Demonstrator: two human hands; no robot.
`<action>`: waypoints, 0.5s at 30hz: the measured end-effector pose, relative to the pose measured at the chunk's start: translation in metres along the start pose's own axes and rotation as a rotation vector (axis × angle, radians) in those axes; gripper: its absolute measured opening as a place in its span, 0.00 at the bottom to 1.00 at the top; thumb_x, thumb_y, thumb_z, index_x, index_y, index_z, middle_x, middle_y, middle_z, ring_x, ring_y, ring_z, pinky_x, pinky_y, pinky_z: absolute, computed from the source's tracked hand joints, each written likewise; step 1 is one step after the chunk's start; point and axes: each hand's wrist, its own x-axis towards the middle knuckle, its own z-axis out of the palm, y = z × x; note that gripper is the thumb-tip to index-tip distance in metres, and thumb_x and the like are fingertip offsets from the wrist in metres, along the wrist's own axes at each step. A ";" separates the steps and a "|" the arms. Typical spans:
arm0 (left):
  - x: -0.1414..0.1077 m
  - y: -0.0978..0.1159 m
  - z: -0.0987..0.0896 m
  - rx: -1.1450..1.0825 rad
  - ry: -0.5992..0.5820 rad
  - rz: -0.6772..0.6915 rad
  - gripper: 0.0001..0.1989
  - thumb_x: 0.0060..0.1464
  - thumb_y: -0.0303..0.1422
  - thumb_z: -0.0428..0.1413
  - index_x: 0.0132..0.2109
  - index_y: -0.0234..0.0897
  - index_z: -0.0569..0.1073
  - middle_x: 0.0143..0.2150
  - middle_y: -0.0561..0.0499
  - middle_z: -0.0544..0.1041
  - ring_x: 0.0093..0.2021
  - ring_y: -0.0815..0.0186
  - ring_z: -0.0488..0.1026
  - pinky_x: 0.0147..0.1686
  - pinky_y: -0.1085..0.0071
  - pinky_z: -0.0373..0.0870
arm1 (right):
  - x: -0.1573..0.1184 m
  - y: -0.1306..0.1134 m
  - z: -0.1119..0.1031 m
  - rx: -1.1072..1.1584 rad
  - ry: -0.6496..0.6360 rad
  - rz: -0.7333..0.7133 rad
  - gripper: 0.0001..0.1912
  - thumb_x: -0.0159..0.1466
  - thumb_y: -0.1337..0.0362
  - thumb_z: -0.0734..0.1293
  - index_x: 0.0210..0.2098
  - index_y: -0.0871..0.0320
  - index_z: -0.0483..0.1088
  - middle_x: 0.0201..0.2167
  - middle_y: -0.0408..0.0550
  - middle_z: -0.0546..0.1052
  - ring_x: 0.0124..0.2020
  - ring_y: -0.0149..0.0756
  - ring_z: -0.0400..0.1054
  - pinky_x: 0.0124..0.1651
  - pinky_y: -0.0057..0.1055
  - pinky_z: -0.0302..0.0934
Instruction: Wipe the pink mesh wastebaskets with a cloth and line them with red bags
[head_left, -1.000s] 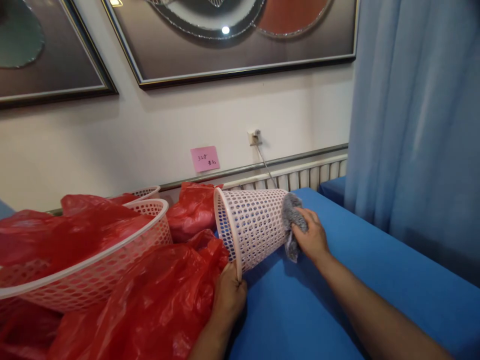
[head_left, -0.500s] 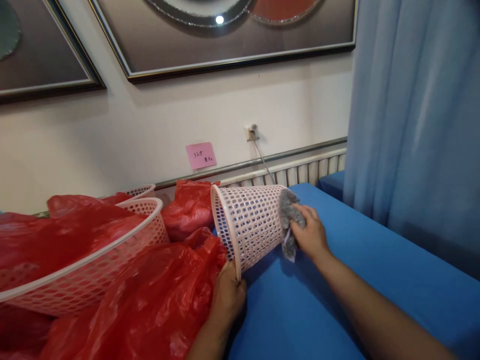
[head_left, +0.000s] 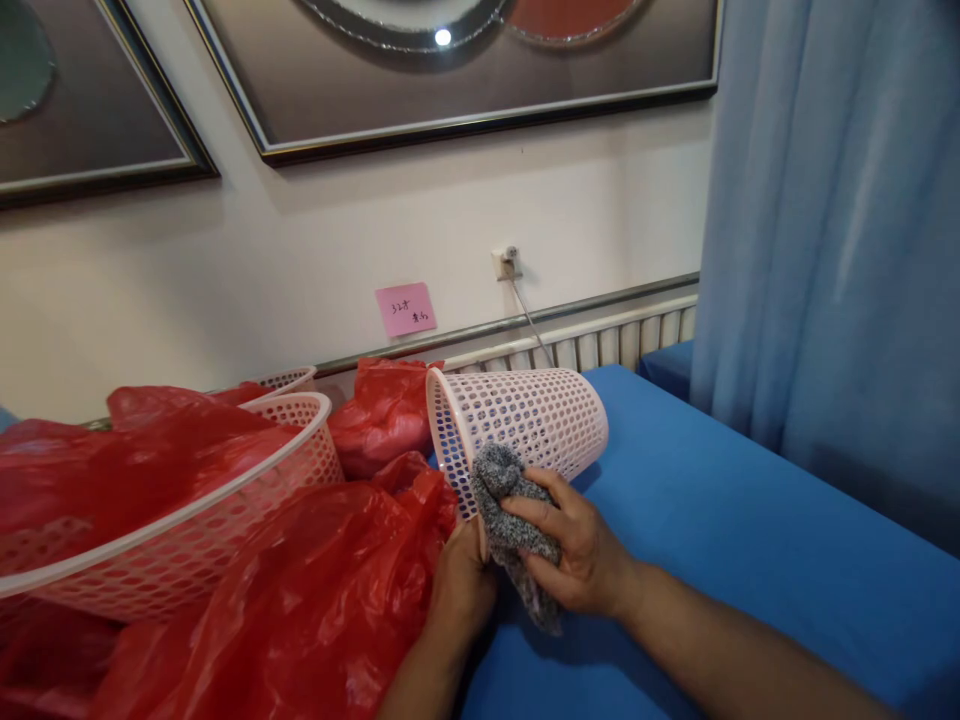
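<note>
A pink perforated plastic wastebasket (head_left: 536,410) lies on its side over the blue surface, its mouth facing left. My left hand (head_left: 461,580) grips the lower part of its rim, fingers closed; part of the grip is hidden. In my right hand (head_left: 581,550) is a bunched grey speckled cloth (head_left: 510,500), pressed to the basket's side close to the rim. A red plastic bag (head_left: 322,590) bulges beside my left forearm.
At left stands a larger-looking pink basket (head_left: 225,500) lined with red plastic, with another basket rim (head_left: 289,380) behind it. The blue-covered bed or table (head_left: 720,520) extends right toward a blue curtain (head_left: 832,250). A radiator (head_left: 592,350) and a plugged-in socket (head_left: 508,264) are along the wall.
My right hand has moved the cloth left and toward me, from the basket's base end to near its rim. My left hand keeps its hold on the rim.
</note>
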 end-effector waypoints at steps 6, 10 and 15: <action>0.002 -0.006 -0.002 0.129 -0.023 -0.040 0.37 0.36 0.15 0.47 0.53 0.39 0.79 0.52 0.45 0.80 0.59 0.54 0.72 0.61 0.54 0.68 | 0.005 0.074 -0.032 -0.269 0.360 0.481 0.24 0.60 0.64 0.66 0.56 0.52 0.73 0.59 0.53 0.71 0.59 0.49 0.68 0.64 0.50 0.64; 0.002 -0.003 0.000 0.125 -0.033 -0.028 0.39 0.36 0.15 0.47 0.55 0.42 0.78 0.54 0.46 0.80 0.59 0.54 0.72 0.63 0.52 0.68 | 0.007 0.116 -0.057 -0.289 0.518 0.800 0.24 0.59 0.59 0.66 0.54 0.55 0.75 0.50 0.54 0.76 0.53 0.50 0.71 0.64 0.53 0.63; 0.000 0.000 0.005 0.122 -0.058 -0.038 0.29 0.43 0.17 0.50 0.50 0.40 0.80 0.47 0.45 0.81 0.54 0.54 0.75 0.59 0.55 0.71 | 0.005 0.062 -0.034 -0.286 0.300 0.394 0.27 0.61 0.64 0.65 0.60 0.53 0.70 0.63 0.55 0.67 0.63 0.50 0.65 0.66 0.51 0.61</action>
